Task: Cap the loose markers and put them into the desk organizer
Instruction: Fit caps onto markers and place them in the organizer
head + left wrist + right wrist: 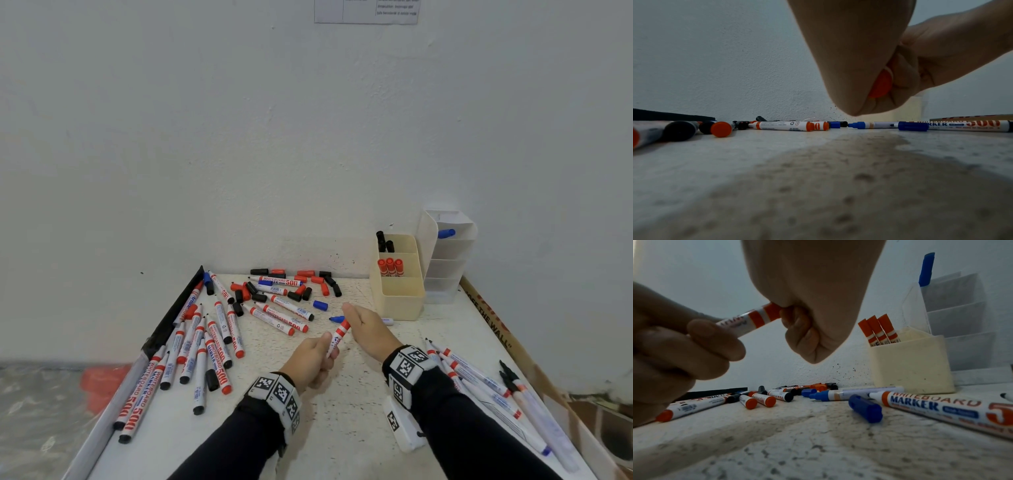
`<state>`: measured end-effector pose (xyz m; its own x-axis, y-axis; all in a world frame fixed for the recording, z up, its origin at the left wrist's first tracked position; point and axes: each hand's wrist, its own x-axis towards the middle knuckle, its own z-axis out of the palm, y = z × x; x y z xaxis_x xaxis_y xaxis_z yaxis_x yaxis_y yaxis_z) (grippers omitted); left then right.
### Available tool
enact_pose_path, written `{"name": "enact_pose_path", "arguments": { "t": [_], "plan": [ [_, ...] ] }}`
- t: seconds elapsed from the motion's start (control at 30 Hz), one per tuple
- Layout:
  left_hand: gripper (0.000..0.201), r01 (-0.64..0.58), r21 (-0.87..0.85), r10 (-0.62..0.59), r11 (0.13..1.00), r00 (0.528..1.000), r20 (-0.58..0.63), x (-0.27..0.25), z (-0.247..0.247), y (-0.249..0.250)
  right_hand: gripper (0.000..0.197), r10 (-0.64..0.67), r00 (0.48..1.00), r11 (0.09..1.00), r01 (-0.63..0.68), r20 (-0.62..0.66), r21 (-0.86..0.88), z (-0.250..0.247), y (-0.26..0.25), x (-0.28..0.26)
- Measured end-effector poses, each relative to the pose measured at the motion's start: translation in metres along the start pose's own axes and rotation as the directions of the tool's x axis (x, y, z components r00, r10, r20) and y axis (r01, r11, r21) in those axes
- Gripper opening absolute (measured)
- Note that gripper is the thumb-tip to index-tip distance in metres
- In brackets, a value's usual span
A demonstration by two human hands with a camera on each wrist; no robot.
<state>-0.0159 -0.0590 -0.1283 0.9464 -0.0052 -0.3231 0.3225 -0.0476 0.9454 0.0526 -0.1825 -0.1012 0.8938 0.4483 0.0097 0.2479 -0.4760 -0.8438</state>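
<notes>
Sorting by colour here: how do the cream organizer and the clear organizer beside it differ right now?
The cream organizer is opaque and lower; the clear organizer is see-through and taller. The cream one holds three red markers and black markers; the clear one shows only one blue marker. Both stand against the wall, divided into compartments.

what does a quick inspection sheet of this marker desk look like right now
surface: speckled white table, stained.
job's things: red marker held by both hands; cream organizer holds three red markers and black ones.
clutter: loose markers and caps far and left; more markers at right.
grippers: left hand grips the barrel; right hand grips the cap end.
cables: nothing seen.
surroundings: white wall, clear tiered holder with a blue marker.
</notes>
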Motion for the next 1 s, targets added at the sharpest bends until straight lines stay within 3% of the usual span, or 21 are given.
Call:
{"name": "enact_pose_path", "arguments": {
  "t": [0.13, 0.4, 0.53, 0.67, 0.73, 0.83, 0.93, 1.0],
  "plan": [
    [0.046, 0.036, -0.041, -0.035, 0.998, 0.999, 0.027, -0.001, 0.000, 0.003, 0.036, -0.052, 0.997, 0.999, 0.052, 0.051, -0.003, -0.005, 0.002, -0.002],
    [0.041, -0.044, 0.094, 0.045, 0.995, 0.999, 0.000, 0.001, 0.003, 0.002, 0.033, -0.037, 0.991, 0.994, 0.050, 0.131, -0.095, -0.021, 0.014, 0.000],
    [0.039, -0.010, 0.052, 0.010, 0.999, 1.000, -0.012, 0.001, 0.006, 0.008, 0.032, -0.049, 0.995, 0.996, 0.055, 0.083, -0.063, -0.034, 0.013, 0.005],
    [0.043, 0.021, 0.275, 0.004, 0.961, 0.996, -0.093, 0.013, 0.002, 0.019, 0.025, -0.086, 0.991, 0.994, 0.092, -0.105, 0.052, -0.063, 0.003, 0.011],
    [0.035, -0.008, 0.470, 0.080, 0.883, 0.988, -0.134, 0.024, 0.001, 0.029, 0.021, -0.120, 0.971, 0.984, 0.144, -0.206, 0.103, -0.081, -0.002, 0.015],
    [0.038, -0.025, 0.767, 0.133, 0.641, 0.988, -0.079, 0.041, 0.003, 0.043, 0.015, -0.187, 0.932, 0.970, 0.225, -0.310, 0.090, -0.108, -0.009, 0.024],
    [0.048, -0.027, 0.892, 0.101, 0.451, 0.995, -0.021, 0.059, 0.005, 0.047, 0.013, -0.270, 0.845, 0.959, 0.277, -0.462, -0.053, -0.129, -0.012, 0.036],
    [0.052, -0.040, 0.923, 0.078, 0.383, 0.997, 0.011, 0.068, 0.007, 0.048, 0.012, -0.326, 0.777, 0.944, 0.293, -0.539, -0.148, -0.140, -0.012, 0.041]
  ]
}}
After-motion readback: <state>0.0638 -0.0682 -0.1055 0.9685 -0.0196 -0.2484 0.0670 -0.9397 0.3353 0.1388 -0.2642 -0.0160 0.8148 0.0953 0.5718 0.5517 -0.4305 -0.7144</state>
